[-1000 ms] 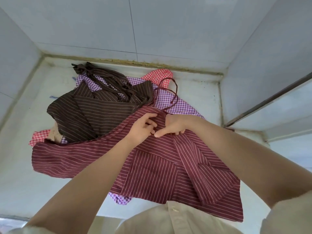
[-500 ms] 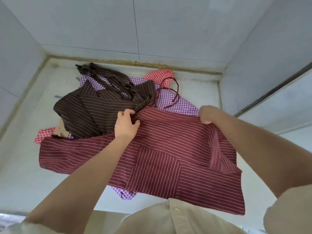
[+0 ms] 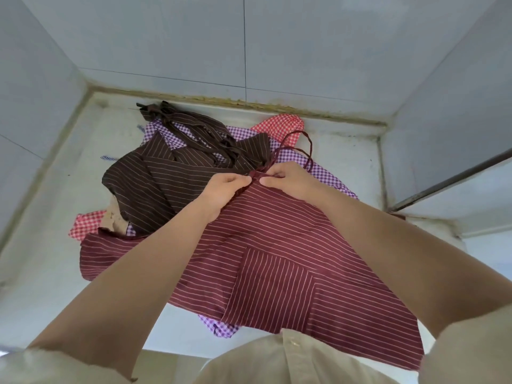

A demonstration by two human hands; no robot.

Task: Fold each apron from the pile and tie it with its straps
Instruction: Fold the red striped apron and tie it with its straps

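Note:
A maroon striped apron (image 3: 277, 261) lies spread over the front of the pile on a white counter (image 3: 63, 273). My left hand (image 3: 224, 192) and my right hand (image 3: 288, 180) meet at the apron's top edge, each pinching the fabric where its thin maroon neck strap (image 3: 310, 151) joins. The strap loops up behind my right hand. Behind it lie a brown striped apron (image 3: 166, 184) with tangled straps, a purple checked apron (image 3: 321, 164) and a red checked apron (image 3: 279, 126).
Grey tiled walls (image 3: 166, 45) close the counter in at the back, left and right. A dark metal rail (image 3: 454, 178) runs along the right wall. A purple checked corner (image 3: 219, 328) pokes out under the maroon apron near the counter's front edge.
Half a second ago my hands held the top edge spread wide apart. They have since come together at the top middle, by the neck strap. The view has tilted slightly.

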